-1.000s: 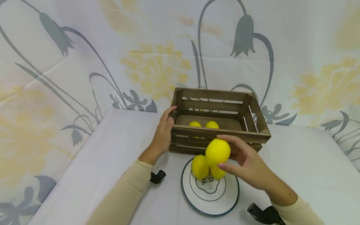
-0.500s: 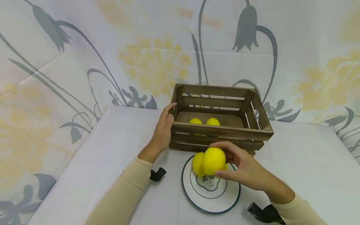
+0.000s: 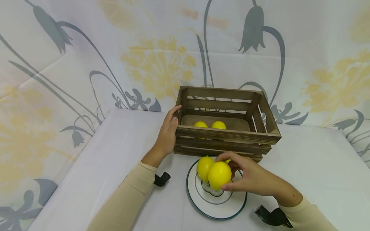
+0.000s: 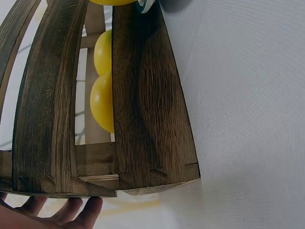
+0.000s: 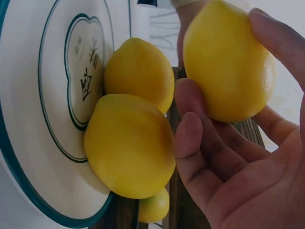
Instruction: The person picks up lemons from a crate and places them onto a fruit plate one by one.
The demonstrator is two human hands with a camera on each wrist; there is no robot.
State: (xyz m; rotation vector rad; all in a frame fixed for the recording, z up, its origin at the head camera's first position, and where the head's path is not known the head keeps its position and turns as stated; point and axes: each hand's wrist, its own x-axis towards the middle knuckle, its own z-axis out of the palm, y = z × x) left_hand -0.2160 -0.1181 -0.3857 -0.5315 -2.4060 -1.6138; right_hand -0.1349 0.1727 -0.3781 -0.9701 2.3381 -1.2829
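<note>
My right hand [image 3: 245,175] pinches a yellow lemon [image 3: 219,175] between thumb and fingers, held above the white plate [image 3: 202,205]. Two more lemons lie on that plate: one lemon [image 3: 204,166] at the left, the other mostly behind my right hand but plain as the nearer lemon [image 5: 131,145] in the right wrist view. Just behind the plate stands a brown slatted wooden crate [image 3: 228,136] with two lemons [image 3: 218,125] inside, partly hidden by its front slat. At the crate's left end my left hand [image 3: 166,138] rests, its fingers extended against the outside.
A white cloth [image 3: 138,128] covers the table. Behind it hangs a floral-patterned cloth backdrop [image 3: 162,64]. Black camera mounts show at both wrists, one mount [image 3: 162,179] left of the plate and another mount [image 3: 273,216] to its right.
My right hand has lowered the lemon toward the near part of the plate, away from the crate. My left hand stays at the crate's left end. The head view has shifted slightly.
</note>
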